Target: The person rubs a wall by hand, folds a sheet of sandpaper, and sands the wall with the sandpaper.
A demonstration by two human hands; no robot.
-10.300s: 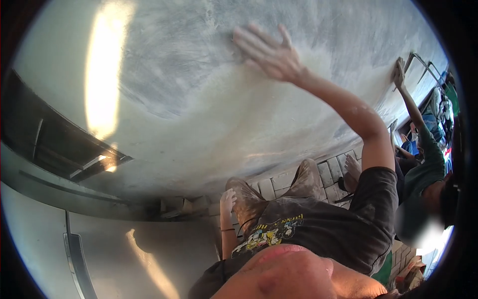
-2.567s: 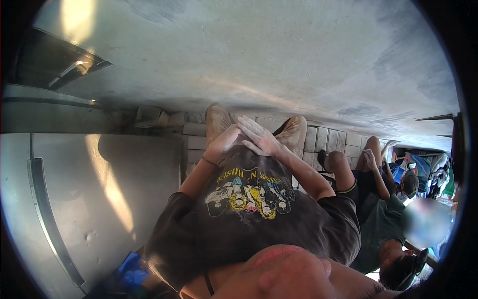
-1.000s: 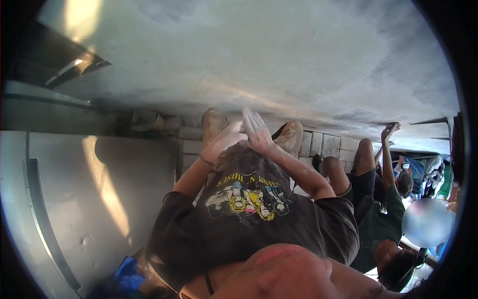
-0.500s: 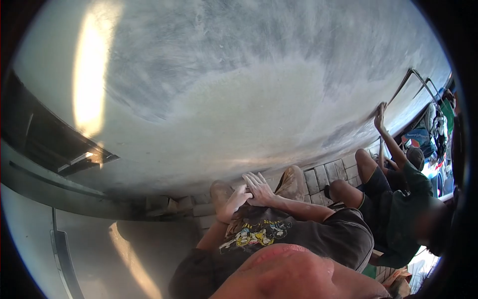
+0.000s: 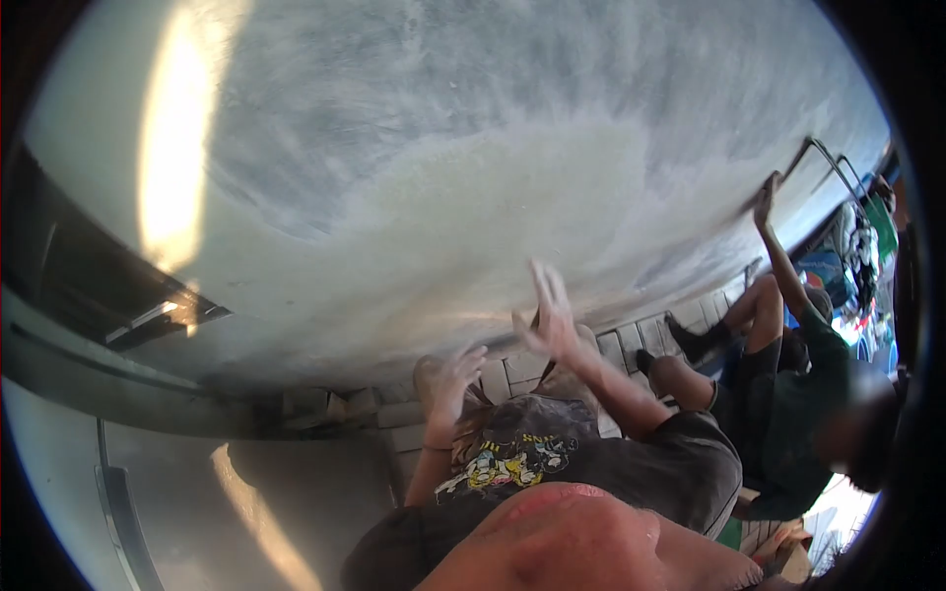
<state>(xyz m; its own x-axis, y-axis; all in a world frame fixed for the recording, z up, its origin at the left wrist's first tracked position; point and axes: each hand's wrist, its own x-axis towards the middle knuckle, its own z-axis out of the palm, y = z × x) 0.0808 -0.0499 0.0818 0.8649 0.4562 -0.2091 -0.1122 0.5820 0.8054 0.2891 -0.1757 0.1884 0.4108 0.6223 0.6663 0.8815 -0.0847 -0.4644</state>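
Observation:
My left hand point(image 5: 455, 386), dusted pale, is raised above my left knee with its fingers apart and nothing in it. A thin dark band circles that wrist. To its right, my right hand point(image 5: 550, 320) is lifted higher and slightly blurred, with its fingers spread and empty. Behind it stands the large grey-green surface point(image 5: 493, 212), streaked with pale powder; I cannot tell whether the hand touches it. My dark printed shirt point(image 5: 522, 453) is below both hands.
A co-worker in a dark green shirt point(image 5: 798, 414) sits at the right, one hand point(image 5: 766, 197) against the surface near a bent metal bar point(image 5: 838, 163). Paving blocks point(image 5: 616, 355) lie underfoot. A grey metal panel point(image 5: 325, 502) is at the lower left, with a dark opening point(image 5: 79, 266) above.
My hands, together half a second ago, have parted; the right has risen toward the surface. The co-worker's hand has moved up along it. Earlier, my right hand lay spread on the surface.

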